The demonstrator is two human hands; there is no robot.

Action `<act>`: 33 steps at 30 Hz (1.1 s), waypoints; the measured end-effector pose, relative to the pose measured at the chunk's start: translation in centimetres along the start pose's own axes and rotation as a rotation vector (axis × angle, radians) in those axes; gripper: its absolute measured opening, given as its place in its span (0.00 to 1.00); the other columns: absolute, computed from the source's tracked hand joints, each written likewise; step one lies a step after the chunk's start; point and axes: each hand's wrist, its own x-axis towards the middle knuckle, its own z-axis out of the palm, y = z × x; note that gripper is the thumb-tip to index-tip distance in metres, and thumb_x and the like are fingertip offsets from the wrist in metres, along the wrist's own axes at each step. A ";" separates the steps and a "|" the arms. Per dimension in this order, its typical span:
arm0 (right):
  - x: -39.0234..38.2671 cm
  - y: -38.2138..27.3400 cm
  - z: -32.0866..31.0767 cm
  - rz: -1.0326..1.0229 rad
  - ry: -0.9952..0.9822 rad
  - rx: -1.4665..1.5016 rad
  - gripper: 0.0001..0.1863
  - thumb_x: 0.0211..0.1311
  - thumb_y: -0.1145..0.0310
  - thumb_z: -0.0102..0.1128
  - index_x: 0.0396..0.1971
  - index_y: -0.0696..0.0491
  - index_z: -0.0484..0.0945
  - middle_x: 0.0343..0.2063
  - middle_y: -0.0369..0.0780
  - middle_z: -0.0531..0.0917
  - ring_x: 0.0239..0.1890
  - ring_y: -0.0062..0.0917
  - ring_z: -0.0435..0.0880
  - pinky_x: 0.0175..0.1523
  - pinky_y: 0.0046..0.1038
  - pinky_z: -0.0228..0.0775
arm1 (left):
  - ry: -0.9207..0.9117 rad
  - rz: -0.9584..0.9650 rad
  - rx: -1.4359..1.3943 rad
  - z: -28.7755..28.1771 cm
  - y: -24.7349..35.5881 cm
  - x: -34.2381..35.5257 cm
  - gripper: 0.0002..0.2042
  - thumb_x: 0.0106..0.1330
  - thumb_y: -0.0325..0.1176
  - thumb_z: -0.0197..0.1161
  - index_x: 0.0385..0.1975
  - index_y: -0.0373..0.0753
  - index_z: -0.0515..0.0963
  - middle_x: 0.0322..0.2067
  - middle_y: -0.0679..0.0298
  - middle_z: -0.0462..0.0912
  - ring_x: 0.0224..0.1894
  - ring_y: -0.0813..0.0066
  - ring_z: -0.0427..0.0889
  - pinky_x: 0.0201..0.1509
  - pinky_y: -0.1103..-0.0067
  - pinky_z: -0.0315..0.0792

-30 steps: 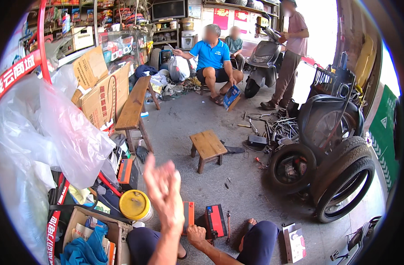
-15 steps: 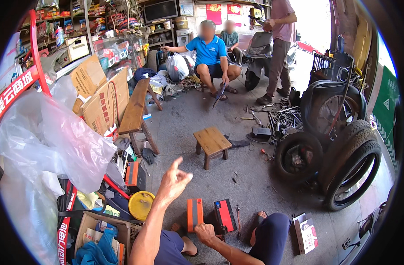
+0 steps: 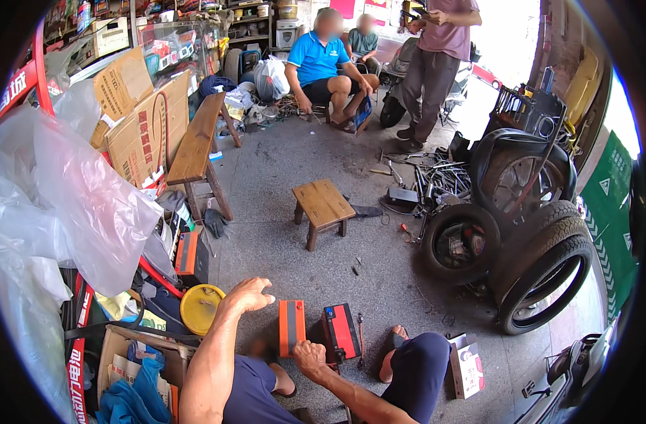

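My left hand (image 3: 251,294) hovers over the floor between the yellow round lid and the batteries; it holds nothing, and its thumb and fingers stand apart. My right hand (image 3: 312,357) is curled closed, knuckles up, at the near end of an orange battery (image 3: 291,318) with a grey stripe. Whether anything lies inside those fingers is hidden. To the right of the orange battery, a red and black battery (image 3: 342,331) sits on the floor between my feet. A short dark cable with a red end (image 3: 361,332) lies beside it.
A small wooden stool (image 3: 324,205) stands ahead, a wooden bench (image 3: 198,138) left of it. Tyres (image 3: 545,283) and scattered tools (image 3: 443,169) lie right. Boxes and plastic sheeting (image 3: 75,205) crowd the left. A seated person (image 3: 323,63) and a standing person (image 3: 439,63) are farther back.
My left hand has lowered from its raised, pointing pose, and its index finger no longer points up. My right hand stays near the orange battery. The seated person in blue has lowered an arm.
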 end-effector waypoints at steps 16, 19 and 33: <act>-0.1 0.5 -0.5 0.011 -0.074 0.211 0.05 0.53 0.71 0.56 0.27 0.56 0.78 0.25 0.47 0.83 0.27 0.39 0.86 0.30 0.40 0.75 | -0.077 -0.005 0.002 0.4 0.1 0.1 0.26 0.64 0.42 0.63 0.62 0.45 0.71 0.61 0.50 0.73 0.66 0.54 0.69 0.68 0.64 0.64; -0.4 0.9 -0.5 0.019 -0.046 0.178 0.05 0.52 0.71 0.56 0.26 0.55 0.78 0.24 0.46 0.83 0.26 0.38 0.86 0.29 0.38 0.75 | -0.084 -0.016 -0.005 0.5 0.6 0.4 0.26 0.64 0.42 0.63 0.62 0.45 0.71 0.60 0.49 0.73 0.65 0.54 0.70 0.68 0.65 0.64; 0.1 0.6 -0.9 0.016 -0.079 0.089 0.02 0.50 0.73 0.58 0.24 0.55 0.77 0.22 0.46 0.83 0.25 0.35 0.86 0.26 0.34 0.75 | -0.072 -0.011 -0.002 0.4 0.9 -0.1 0.25 0.65 0.41 0.63 0.62 0.43 0.71 0.58 0.49 0.76 0.63 0.55 0.72 0.66 0.65 0.66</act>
